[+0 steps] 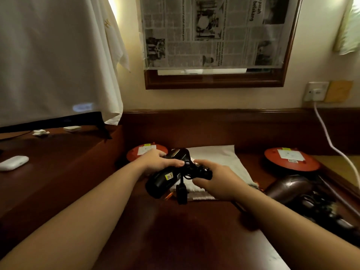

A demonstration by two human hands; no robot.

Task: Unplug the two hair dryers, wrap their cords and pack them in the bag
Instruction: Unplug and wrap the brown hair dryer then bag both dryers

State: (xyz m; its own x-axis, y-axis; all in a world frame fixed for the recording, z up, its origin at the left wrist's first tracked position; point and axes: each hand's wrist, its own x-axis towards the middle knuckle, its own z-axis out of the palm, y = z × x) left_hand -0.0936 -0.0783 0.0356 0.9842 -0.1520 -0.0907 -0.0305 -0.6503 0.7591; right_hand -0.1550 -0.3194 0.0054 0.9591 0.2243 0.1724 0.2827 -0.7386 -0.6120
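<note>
A: Starting at the left, what's on the worktop [81, 172]?

B: A white case [13, 162] far left, then a red disc [145, 151]. Beside that, the left hand [155, 161] has its fingers curled over the body of the black hair dryer [165, 177], holding it just above a white cloth bag [220, 162].

A: And the other grip?

B: The right hand [212, 180] is curled round the handle end, where the cord is bunched. Both hands are closed on the dryer, which sits between them. The plug [181, 191] dangles below on a short length of loose cord.

A: What could go wrong?

B: I'd guess that loose tail. If it isn't tucked in, the wrap could unwind as the dryer goes into the bag, or the plug could snag on the opening.

A: Further right?

B: A brown hair dryer [288, 189] lies on the worktop with its dark cord heaped beside it, near a second red disc [291, 159]. A white cable [329, 141] runs up to the wall socket [316, 91]; I can't tell what it belongs to.
</note>
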